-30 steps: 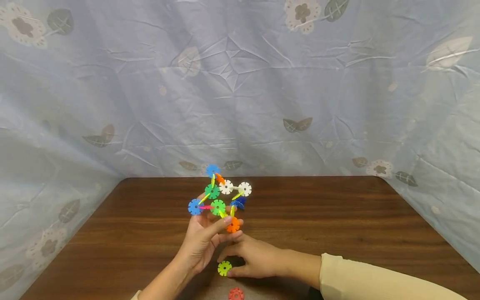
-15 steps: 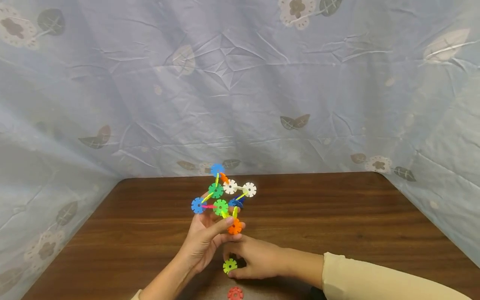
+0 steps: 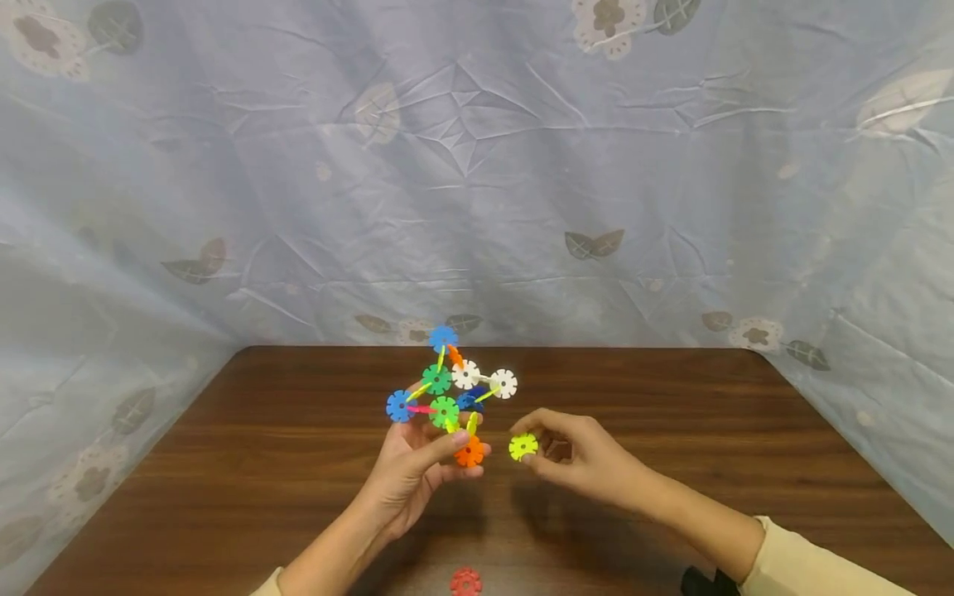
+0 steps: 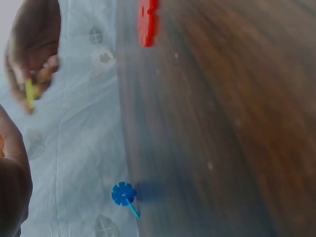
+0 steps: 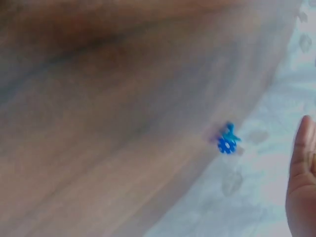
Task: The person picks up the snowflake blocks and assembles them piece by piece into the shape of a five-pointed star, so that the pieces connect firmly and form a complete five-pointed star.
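Note:
My left hand (image 3: pixel 417 472) pinches an orange notched disc (image 3: pixel 469 452) between thumb and fingers. That disc belongs to a linked chain of plastic snowflake discs, with green (image 3: pixel 436 379), light blue (image 3: pixel 443 339) and white (image 3: pixel 503 383) ones joined by edge-on pieces. To its right, my right hand (image 3: pixel 577 459) pinches a single yellow-green disc (image 3: pixel 523 447) between thumb and fingertips, raised off the table and apart from the chain. In the left wrist view the yellow disc (image 4: pixel 29 92) appears edge-on in the blurred right hand (image 4: pixel 34 49).
A red disc (image 3: pixel 465 581) lies at the table's near edge. Joined blue discs (image 4: pixel 123 193) rest on the wooden table (image 3: pixel 671 414) toward the back, partly behind the chain in the head view. A dark object (image 3: pixel 708 582) sits under the right forearm. Patterned cloth (image 3: pixel 477 207) surrounds the table.
My right hand has picked up the yellow-green disc and moved it up and to the right, away from beneath the left hand. The left hand and its chain have shifted only slightly.

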Demonstrator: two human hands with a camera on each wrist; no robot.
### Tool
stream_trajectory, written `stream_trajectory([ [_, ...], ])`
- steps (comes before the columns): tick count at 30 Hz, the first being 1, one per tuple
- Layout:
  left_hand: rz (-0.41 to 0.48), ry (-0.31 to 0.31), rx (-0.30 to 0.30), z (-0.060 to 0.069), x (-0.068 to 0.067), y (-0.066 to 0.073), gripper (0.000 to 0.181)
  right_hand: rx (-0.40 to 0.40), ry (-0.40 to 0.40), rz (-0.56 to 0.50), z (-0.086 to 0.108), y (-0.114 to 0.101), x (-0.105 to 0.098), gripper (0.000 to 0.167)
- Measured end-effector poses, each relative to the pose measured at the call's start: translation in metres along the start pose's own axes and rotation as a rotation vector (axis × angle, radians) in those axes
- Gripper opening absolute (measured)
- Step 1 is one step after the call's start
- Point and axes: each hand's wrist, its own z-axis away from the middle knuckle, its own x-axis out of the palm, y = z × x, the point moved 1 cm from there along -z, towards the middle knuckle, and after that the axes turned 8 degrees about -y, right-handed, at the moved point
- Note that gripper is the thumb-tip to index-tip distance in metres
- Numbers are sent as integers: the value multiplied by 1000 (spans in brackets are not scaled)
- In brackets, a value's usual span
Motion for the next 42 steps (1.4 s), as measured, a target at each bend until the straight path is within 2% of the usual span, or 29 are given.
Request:
stream_trajectory([
  [7,-67,-54,-33,-4,4,-4,38,-54,65,-183,-1,-8,-15,34],
  [12,-85,-72,-71,-6,8,-7,40,-62,64,-235,-1,-12,-18,35],
  [15,-87,-78,-85,-7,9,-8,40,-84,55,-221,-4,-13,-18,35],
  [21,-80,-84,-90,-8,10,-10,47,-159,58,-121,-8,-16,-16,35],
  [25,-83,-77,-92,-9,12,-10,52,-178,43,-103,-10,-16,-17,34],
  [29,-99,-70,-98,-9,13,-11,64,-148,-30,-96,-12,-18,-23,33],
  [36,-132,-95,-105,-9,14,-13,69,-26,-251,-116,-17,-27,-39,34],
  [42,-127,-126,-89,-10,16,-14,72,-2,-359,-76,-23,-36,-48,33],
])
